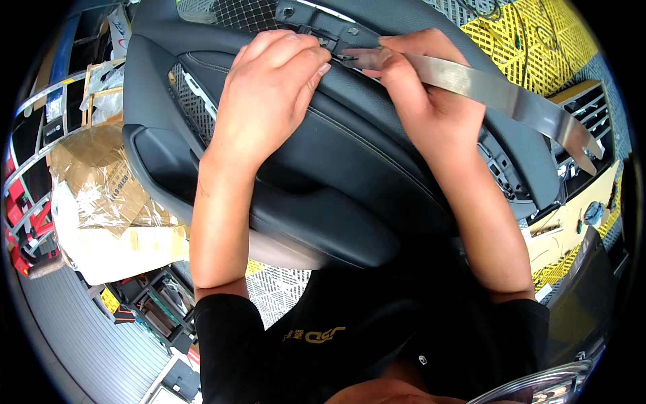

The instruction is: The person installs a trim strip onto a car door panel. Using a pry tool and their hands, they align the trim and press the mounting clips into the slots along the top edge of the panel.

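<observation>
A black car door panel (323, 202) with pale stitching lies across the view beneath both my arms. My right hand (431, 94) grips a flat metal pry bar (498, 91); its forked end points to the right, and its narrow tip meets the recessed trim slot (330, 47) along the panel's upper edge. Just left of that tip, my left hand (276, 87) rests on the panel with its fingers bent over the edge. Whether those fingers pinch a small part of the trim is hidden from above.
A cardboard box (94, 175) wrapped in clear plastic stands at the left beside metal shelving. Below it sits a divided tool tray (161, 303). A pale wooden board (572, 222) with small parts lies at the right, and yellow and grey floor grating (538, 47) spreads behind the panel.
</observation>
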`<action>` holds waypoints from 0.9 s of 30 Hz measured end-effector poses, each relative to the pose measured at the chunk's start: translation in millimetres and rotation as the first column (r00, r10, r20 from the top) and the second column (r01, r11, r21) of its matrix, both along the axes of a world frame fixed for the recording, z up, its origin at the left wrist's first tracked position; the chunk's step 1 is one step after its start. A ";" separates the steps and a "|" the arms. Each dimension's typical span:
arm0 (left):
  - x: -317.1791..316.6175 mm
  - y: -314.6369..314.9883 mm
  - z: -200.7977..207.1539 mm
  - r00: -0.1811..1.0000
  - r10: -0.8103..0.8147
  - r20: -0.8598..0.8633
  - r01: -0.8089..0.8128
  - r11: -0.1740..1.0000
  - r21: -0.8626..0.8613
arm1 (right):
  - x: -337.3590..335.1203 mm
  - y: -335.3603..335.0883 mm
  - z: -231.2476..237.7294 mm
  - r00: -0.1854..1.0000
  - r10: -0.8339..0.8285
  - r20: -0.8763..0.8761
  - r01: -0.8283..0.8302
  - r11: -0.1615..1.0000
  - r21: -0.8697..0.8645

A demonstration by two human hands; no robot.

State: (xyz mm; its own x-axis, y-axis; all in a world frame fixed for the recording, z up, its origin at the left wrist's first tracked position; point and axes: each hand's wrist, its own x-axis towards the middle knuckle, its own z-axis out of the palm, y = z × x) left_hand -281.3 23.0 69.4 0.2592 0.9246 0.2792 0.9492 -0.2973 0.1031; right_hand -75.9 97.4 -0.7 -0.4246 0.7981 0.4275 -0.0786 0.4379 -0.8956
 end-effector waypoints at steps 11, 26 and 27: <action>3.1 -1.2 -2.7 1.000 0.010 0.008 -0.010 1.000 0.013 | 2.3 -1.7 7.2 0.994 -0.028 -0.102 0.016 0.993 -0.118; 1.7 -3.0 -3.2 1.000 0.017 0.017 -0.017 0.999 0.029 | -0.4 -3.2 5.5 0.993 -0.026 -0.119 0.004 0.984 -0.181; 1.8 -2.9 -3.1 1.000 0.015 0.015 -0.016 0.999 0.031 | -0.5 -3.5 5.8 0.993 -0.026 -0.119 0.003 0.981 -0.194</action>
State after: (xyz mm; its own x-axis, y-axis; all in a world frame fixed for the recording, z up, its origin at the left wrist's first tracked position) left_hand -279.5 20.0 66.3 0.2406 0.9191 0.3119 0.9521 -0.2860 0.1084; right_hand -76.4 93.9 5.1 -0.3672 0.8763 0.3119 -0.1856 0.2596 -0.9477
